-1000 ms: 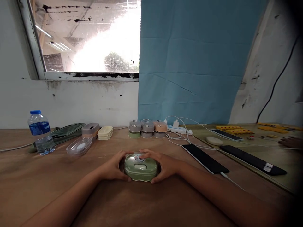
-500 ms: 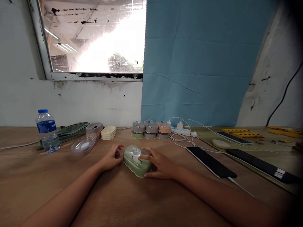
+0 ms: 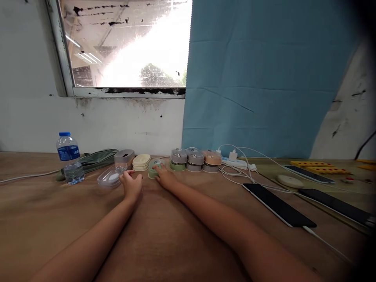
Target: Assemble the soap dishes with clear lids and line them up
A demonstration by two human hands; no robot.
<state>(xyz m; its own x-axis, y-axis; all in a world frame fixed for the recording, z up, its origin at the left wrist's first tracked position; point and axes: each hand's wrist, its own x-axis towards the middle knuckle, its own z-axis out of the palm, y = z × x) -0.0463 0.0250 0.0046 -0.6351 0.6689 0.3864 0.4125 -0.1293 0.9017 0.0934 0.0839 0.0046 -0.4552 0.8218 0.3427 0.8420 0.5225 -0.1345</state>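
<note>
At the back of a wooden counter [image 3: 164,235], a person's right hand [image 3: 166,178] is holding the right side of an oblong green container [image 3: 152,168], its fingers resting over the lid and its thumb lying low on the near side. The container is sitting upright near the counter's back edge, between a pile of cream trays [image 3: 141,161] on its left and a row of stacked containers [image 3: 194,156] on its right. Its long axis appears to be running toward the back edge, though foreshortening is making that hard to judge. The right hand is the nearer one, with the container lying just ahead of it and to its left. The left hand [image 3: 131,186] is hovering apart, in front of a clear lid [image 3: 107,178], its grip spreading with thumb and fingers parted and nothing visible between them. Farther left, a water bottle [image 3: 69,158] is standing upright.
</note>
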